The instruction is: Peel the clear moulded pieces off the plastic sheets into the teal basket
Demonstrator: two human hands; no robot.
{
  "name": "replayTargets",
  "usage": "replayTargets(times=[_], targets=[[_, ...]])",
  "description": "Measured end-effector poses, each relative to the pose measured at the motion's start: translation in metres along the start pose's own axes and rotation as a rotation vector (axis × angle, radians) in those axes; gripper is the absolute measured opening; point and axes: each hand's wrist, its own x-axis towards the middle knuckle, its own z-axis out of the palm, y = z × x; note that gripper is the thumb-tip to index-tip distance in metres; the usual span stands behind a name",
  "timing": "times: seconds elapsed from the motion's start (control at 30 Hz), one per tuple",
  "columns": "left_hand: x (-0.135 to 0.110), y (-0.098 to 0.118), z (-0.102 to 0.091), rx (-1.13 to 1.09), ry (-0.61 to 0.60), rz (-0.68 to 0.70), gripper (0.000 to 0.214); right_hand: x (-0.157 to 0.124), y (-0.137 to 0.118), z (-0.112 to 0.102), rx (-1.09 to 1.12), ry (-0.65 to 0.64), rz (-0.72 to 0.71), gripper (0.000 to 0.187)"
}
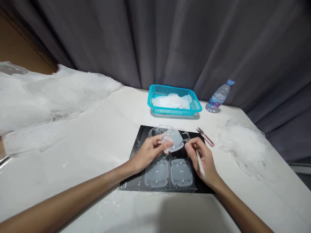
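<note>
My left hand (155,147) pinches a clear rounded-square plastic piece (176,139) with small pale dots, raised above a black board (205,186). More clear film lies under and behind the piece. In my right hand (202,155) is a slim white stick-like tool (200,165), its handle running back across the palm. The fingertips of that hand are close to the piece's right edge; whether they touch it I cannot tell. Two similar pieces, a left one (156,173) and a right one (181,173), lie flat in a transparent sheet on the board.
Behind the board stands a turquoise basket (175,112) holding a pile of clear pieces (171,101). Thread snips (206,137) lie to its right, and a water bottle (220,97) stands farther back. Heaps of translucent plastic, one left (53,94) and one right (247,145), cover parts of the white table (97,129).
</note>
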Motion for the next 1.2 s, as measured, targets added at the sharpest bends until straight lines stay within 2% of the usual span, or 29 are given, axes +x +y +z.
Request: replayTargets(times=[0.03, 0.07, 0.13, 0.23, 0.37, 0.83, 1.2], targets=[[0.000, 0.000, 0.000, 0.005, -0.008, 0.001, 0.034, 0.000, 0.002, -0.001, -0.046, 0.029, -0.117, 0.009], [0.000, 0.000, 0.000, 0.007, -0.016, 0.005, 0.034, 0.001, 0.003, -0.003, -0.107, 0.025, -0.239, 0.013], [0.000, 0.001, 0.000, 0.012, -0.031, 0.015, 0.033, 0.002, 0.003, -0.006, -0.277, -0.075, -0.450, 0.028], [0.001, 0.001, 0.001, 0.014, -0.053, 0.023, 0.032, 0.003, 0.000, -0.010, -0.483, -0.184, -0.574, 0.027], [0.002, 0.003, 0.002, 0.011, -0.072, 0.027, 0.031, 0.003, -0.003, -0.011, -0.463, -0.157, -0.558, 0.018], [0.001, 0.006, 0.002, 0.020, -0.118, 0.028, 0.032, 0.003, -0.003, -0.007, -0.413, -0.145, -0.504, 0.013], [0.003, 0.003, 0.000, -0.004, -0.128, 0.018, 0.035, 0.002, -0.006, -0.011, -0.425, -0.190, -0.527, 0.024]])
